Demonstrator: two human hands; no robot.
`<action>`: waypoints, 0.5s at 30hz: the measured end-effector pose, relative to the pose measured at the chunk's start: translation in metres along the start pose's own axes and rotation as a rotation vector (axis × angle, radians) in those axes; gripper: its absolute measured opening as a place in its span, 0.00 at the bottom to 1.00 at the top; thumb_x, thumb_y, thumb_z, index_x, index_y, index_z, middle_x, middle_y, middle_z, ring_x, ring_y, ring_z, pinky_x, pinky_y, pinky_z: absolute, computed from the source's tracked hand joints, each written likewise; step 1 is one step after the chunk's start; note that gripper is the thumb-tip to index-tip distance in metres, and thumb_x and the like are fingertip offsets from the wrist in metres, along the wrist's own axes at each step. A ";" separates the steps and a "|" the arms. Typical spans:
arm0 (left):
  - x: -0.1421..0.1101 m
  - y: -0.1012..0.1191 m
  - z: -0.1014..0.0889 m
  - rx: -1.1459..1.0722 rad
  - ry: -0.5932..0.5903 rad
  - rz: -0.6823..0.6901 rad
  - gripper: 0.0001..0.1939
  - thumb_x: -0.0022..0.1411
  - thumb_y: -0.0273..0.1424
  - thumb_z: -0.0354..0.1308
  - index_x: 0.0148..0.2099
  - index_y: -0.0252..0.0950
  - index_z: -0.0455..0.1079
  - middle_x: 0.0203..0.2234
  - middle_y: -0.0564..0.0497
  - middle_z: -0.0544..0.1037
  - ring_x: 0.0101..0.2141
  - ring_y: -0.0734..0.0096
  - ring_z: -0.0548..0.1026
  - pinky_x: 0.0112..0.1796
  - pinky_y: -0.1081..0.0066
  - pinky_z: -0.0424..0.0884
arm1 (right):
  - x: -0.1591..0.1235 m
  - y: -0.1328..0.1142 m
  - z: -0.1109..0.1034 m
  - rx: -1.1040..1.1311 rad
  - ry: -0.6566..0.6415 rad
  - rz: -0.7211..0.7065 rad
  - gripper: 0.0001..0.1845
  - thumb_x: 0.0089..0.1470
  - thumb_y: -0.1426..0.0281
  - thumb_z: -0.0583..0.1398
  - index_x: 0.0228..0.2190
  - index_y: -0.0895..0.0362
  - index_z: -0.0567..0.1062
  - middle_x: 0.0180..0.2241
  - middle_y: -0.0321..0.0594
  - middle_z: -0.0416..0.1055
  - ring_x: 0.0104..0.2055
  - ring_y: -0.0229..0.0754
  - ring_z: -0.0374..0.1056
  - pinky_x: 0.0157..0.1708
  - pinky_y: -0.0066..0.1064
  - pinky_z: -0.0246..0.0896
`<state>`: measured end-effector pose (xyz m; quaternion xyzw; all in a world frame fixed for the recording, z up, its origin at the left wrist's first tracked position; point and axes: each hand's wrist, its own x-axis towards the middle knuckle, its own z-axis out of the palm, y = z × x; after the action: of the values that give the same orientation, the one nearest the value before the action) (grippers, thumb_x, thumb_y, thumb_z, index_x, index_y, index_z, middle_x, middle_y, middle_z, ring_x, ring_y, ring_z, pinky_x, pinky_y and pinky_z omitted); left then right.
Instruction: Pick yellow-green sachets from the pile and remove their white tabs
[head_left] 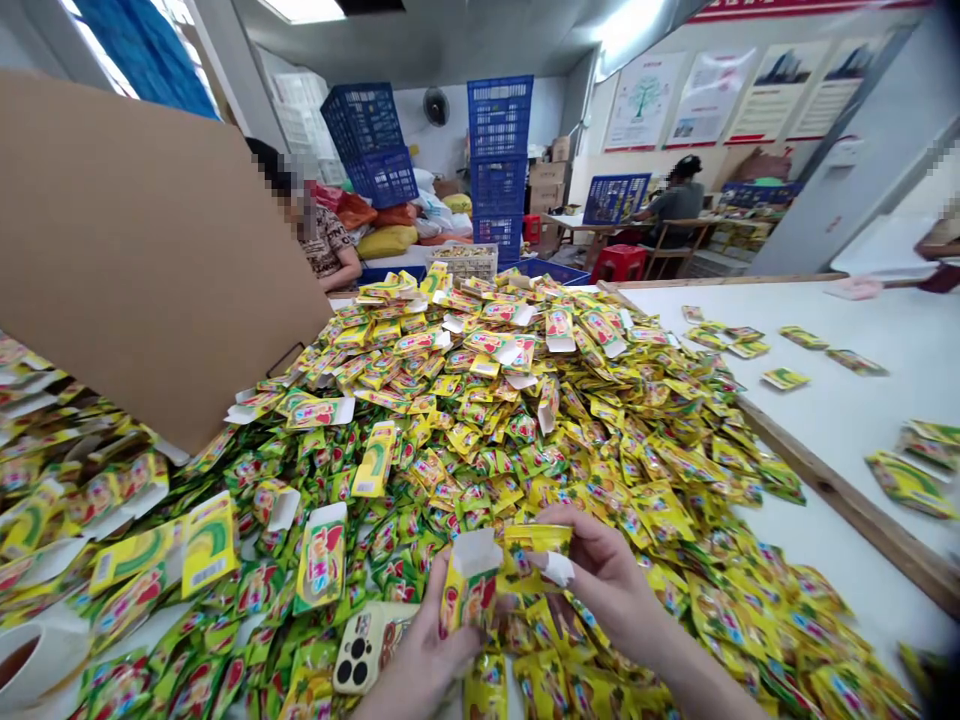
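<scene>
Bkgd: stacked blue crates [501, 150] past wht counter [825, 400] | L hand [433, 645]: fingers closed round carton [459, 585], wht flap [478, 549] up, over sachet pile [637, 470] | R hand [611, 580]: fingers pinched on ylw sachet [531, 545], just beside carton | phone [367, 645] next to L hand

Packet pile [517, 440]: yellow and green packets, small boxes on top.
Left hand [435, 650]: grips open-flapped carton [469, 585] above pile's near side.
Right hand [611, 575]: pinches yellow packet [525, 550] above pile's near side.
Phone [371, 645]: pile's near side.
Cardboard panel [142, 250]: left of pile.
Blue crates [499, 185]: stacked behind pile.
</scene>
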<state>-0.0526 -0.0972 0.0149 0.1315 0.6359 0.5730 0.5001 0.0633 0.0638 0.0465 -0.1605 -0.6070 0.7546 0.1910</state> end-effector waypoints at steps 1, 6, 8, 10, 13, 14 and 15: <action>-0.002 0.001 0.004 -0.054 -0.088 -0.016 0.37 0.44 0.37 0.61 0.56 0.35 0.53 0.50 0.41 0.71 0.51 0.55 0.67 0.52 0.60 0.59 | 0.001 -0.005 0.001 -0.067 -0.022 -0.059 0.09 0.49 0.66 0.61 0.34 0.53 0.69 0.31 0.33 0.64 0.21 0.29 0.58 0.17 0.22 0.57; -0.001 0.002 0.015 0.017 -0.209 0.023 0.34 0.44 0.47 0.62 0.49 0.32 0.64 0.44 0.41 0.76 0.47 0.52 0.70 0.50 0.59 0.63 | 0.005 -0.024 0.003 -0.617 -0.183 -0.242 0.07 0.53 0.74 0.56 0.35 0.53 0.71 0.34 0.37 0.64 0.37 0.37 0.62 0.37 0.29 0.59; 0.003 -0.002 0.020 0.164 -0.231 0.090 0.36 0.45 0.47 0.62 0.53 0.33 0.62 0.44 0.42 0.76 0.48 0.53 0.70 0.51 0.59 0.62 | 0.001 -0.030 0.002 -0.768 -0.284 -0.188 0.11 0.52 0.79 0.54 0.34 0.53 0.72 0.35 0.37 0.64 0.37 0.37 0.62 0.38 0.29 0.59; 0.006 -0.009 0.024 0.229 -0.283 0.142 0.39 0.44 0.44 0.64 0.56 0.35 0.58 0.47 0.42 0.73 0.51 0.53 0.67 0.52 0.59 0.60 | -0.006 -0.037 0.000 -0.910 -0.402 -0.128 0.15 0.49 0.82 0.53 0.33 0.53 0.73 0.36 0.37 0.64 0.37 0.37 0.63 0.38 0.29 0.59; 0.007 -0.019 0.025 0.095 -0.411 0.086 0.42 0.41 0.42 0.67 0.57 0.37 0.57 0.52 0.42 0.69 0.53 0.52 0.65 0.54 0.57 0.57 | -0.022 -0.042 -0.008 -0.967 -0.509 -0.057 0.21 0.48 0.83 0.51 0.40 0.50 0.70 0.40 0.37 0.66 0.40 0.38 0.65 0.41 0.30 0.60; 0.008 -0.021 0.024 0.033 -0.451 0.064 0.43 0.40 0.42 0.68 0.58 0.38 0.57 0.53 0.42 0.68 0.53 0.51 0.65 0.54 0.56 0.57 | -0.027 -0.041 -0.011 -0.944 -0.471 -0.038 0.23 0.48 0.83 0.50 0.42 0.49 0.69 0.40 0.37 0.66 0.41 0.38 0.65 0.42 0.30 0.60; 0.008 -0.022 0.023 -0.015 -0.487 0.044 0.43 0.39 0.42 0.68 0.58 0.39 0.57 0.53 0.42 0.68 0.53 0.51 0.65 0.54 0.55 0.57 | -0.032 -0.039 -0.015 -0.920 -0.404 -0.031 0.23 0.47 0.83 0.51 0.42 0.50 0.68 0.39 0.36 0.68 0.40 0.38 0.65 0.41 0.29 0.61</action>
<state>-0.0289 -0.0847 -0.0046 0.2762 0.4892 0.5398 0.6269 0.1020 0.0685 0.0816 -0.0698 -0.9040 0.4218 -0.0094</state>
